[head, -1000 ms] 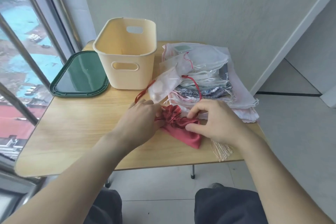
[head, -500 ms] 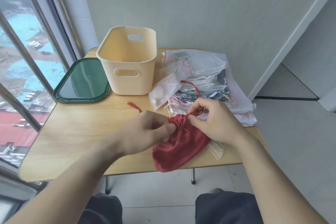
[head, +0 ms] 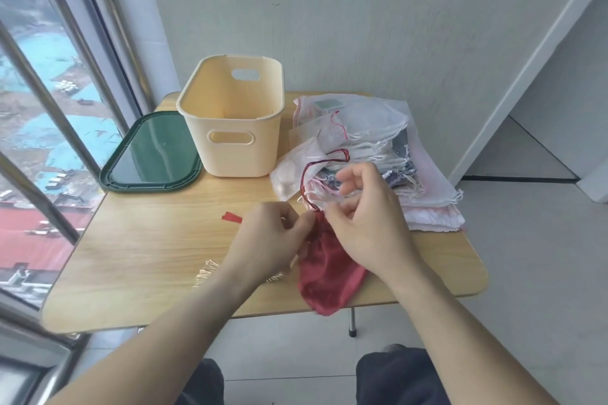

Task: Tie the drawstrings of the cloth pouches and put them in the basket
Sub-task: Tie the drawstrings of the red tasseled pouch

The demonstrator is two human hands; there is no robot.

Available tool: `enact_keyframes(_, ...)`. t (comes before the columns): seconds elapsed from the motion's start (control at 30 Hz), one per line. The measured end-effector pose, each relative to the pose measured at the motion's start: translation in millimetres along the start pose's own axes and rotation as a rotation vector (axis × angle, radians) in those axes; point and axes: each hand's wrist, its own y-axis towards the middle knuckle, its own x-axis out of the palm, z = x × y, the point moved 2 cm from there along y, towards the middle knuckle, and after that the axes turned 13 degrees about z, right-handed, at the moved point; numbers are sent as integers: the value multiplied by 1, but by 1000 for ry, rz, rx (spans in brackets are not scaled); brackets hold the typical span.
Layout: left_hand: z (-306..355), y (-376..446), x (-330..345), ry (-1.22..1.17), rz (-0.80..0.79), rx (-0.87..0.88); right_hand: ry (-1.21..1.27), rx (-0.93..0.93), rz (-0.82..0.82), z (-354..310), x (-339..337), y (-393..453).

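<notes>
I am pinching the red pouch (head: 329, 270) at its gathered neck, near table edge, left hand (head: 269, 240) and right hand (head: 365, 223) clamped on the drawstring (head: 307, 174); I'd be keeping the loop taut while knotting.

red pouch (head: 329, 270) 1 | basket (head: 233, 128) 1 | green lid (head: 151, 153) 1 | table (head: 138, 256) 1

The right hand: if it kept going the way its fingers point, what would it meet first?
Probably the pile of pouches right beyond the right hand; its fingers point up and left over that heap, though depth is unclear.
</notes>
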Motion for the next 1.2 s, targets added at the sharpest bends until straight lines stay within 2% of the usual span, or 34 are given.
enact_keyframes(0.07,1,1,-1,-152,-64,-163,85,92,-226,-2,-8,-7)
enact_keyframes(0.13,4,1,-4,-278,-134,-210,12,52,-472,-5,-12,-17)
enact_keyframes(0.17,6,1,-5,-325,-176,-198,-57,13,-544,-6,-11,-22)
enact_keyframes(0.2,8,0,-6,-352,-221,-172,-103,-28,-551,-7,-9,-25)
enact_keyframes(0.3,18,-4,-8,-381,-360,-53,-85,-91,-390,-3,4,-30)
enact_keyframes(0.4,22,-4,-17,-366,-457,63,-27,-74,-270,6,12,-31)
enact_keyframes(0.57,21,1,-41,-334,-702,136,99,-133,-216,4,10,-28)
enact_keyframes(0.6,21,2,-45,-297,-664,139,93,-147,-239,5,11,-27)
enact_keyframes(0.63,21,4,-47,-236,-557,132,76,-132,-275,7,12,-26)
enact_keyframes(0.73,8,20,-48,56,-34,67,59,15,-406,16,15,-23)
enact_keyframes(0.77,1,27,-45,111,27,15,65,41,-430,17,14,-22)
enact_keyframes(0.9,-20,36,-16,153,-183,-193,71,118,-455,23,13,-19)
enact_keyframes(1.03,-22,38,2,74,-175,-166,149,207,-488,21,16,-18)
enact_keyframes(1.13,-21,38,10,-50,-111,-82,320,399,-326,18,17,-17)
enact_keyframes(1.2,-19,35,12,-125,-17,-22,510,660,-171,18,18,-14)
